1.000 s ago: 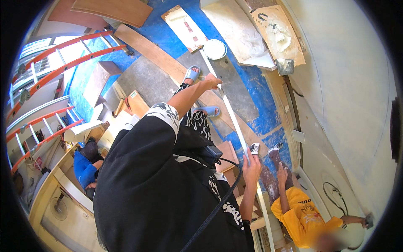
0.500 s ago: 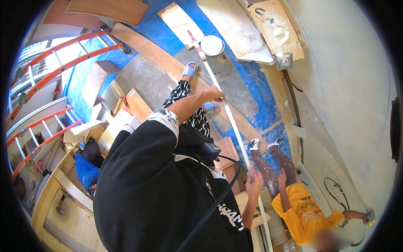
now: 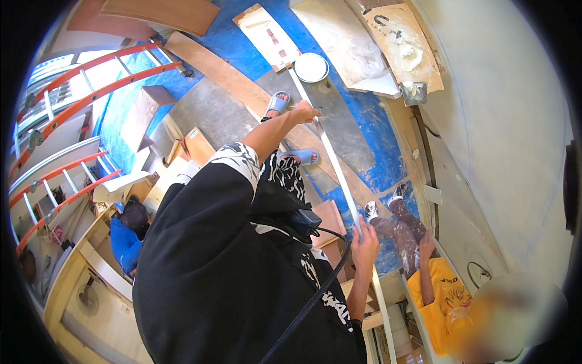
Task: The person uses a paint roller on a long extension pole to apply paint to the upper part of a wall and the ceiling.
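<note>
The white pole (image 3: 334, 161) runs diagonally from the edge of a pale board (image 3: 257, 24), beside the round white tub (image 3: 311, 68), down past the wearer's right side to the lower edge of the view. The left hand (image 3: 307, 113) is closed around the upper section; the right hand (image 3: 365, 246) is clamped on the middle section, fingers wrapped and bent toward the palm. A red-brown tool (image 3: 271, 36) lies on the pale board. Markings: the wearer's black shirt (image 3: 200, 261) carries bold white lettering on its right side, partly folded. The yellow shirt (image 3: 445, 291) of a co-worker, located at lower right, bears dark lettering and a dark graphic across the front. A tan sheet (image 3: 430, 76) at upper right, loaded with white compound (image 3: 405, 51), shows a dark curved mark with small print beside it. The blue floor covering (image 3: 388, 142) extends beneath the pole.
</note>
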Available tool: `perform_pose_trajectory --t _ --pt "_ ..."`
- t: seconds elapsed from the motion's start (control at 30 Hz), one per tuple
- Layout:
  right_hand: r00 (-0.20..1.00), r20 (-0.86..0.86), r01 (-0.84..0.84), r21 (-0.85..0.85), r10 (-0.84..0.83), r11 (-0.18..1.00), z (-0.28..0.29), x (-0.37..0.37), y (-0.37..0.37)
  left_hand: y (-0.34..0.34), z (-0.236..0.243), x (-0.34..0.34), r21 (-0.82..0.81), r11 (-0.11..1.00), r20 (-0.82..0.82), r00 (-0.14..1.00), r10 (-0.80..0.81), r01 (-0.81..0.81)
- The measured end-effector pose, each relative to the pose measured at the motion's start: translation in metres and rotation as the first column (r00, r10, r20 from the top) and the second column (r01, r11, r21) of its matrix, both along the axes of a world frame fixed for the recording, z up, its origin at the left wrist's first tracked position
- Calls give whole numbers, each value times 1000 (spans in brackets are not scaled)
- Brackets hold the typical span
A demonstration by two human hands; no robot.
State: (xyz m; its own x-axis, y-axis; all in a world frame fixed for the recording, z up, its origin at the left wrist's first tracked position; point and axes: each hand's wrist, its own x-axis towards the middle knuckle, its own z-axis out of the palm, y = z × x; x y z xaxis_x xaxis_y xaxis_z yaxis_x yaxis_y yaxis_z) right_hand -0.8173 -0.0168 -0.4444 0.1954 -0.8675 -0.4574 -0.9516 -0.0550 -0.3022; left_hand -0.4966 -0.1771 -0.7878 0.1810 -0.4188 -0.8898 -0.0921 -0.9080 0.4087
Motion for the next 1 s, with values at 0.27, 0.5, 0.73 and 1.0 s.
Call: perform_pose_trajectory --t 0.27,0.5,0.73,1.0 --pt "985 -162 76 57 -66 996 31 -25 18 38 -14 -57 16 996 -72 994 -88 89" --pt "981 -114 161 32 -156 987 36 -64 51 55 45 -86 88 960 -85 962 -258 265" --pt "982 -94 162 -19 -163 987 32 -84 65 59 53 -94 50 972 -63 972 -228 231" --pt "973 -121 189 -53 -194 981 49 -62 49 35 68 -74 30 969 -51 969 -242 244"
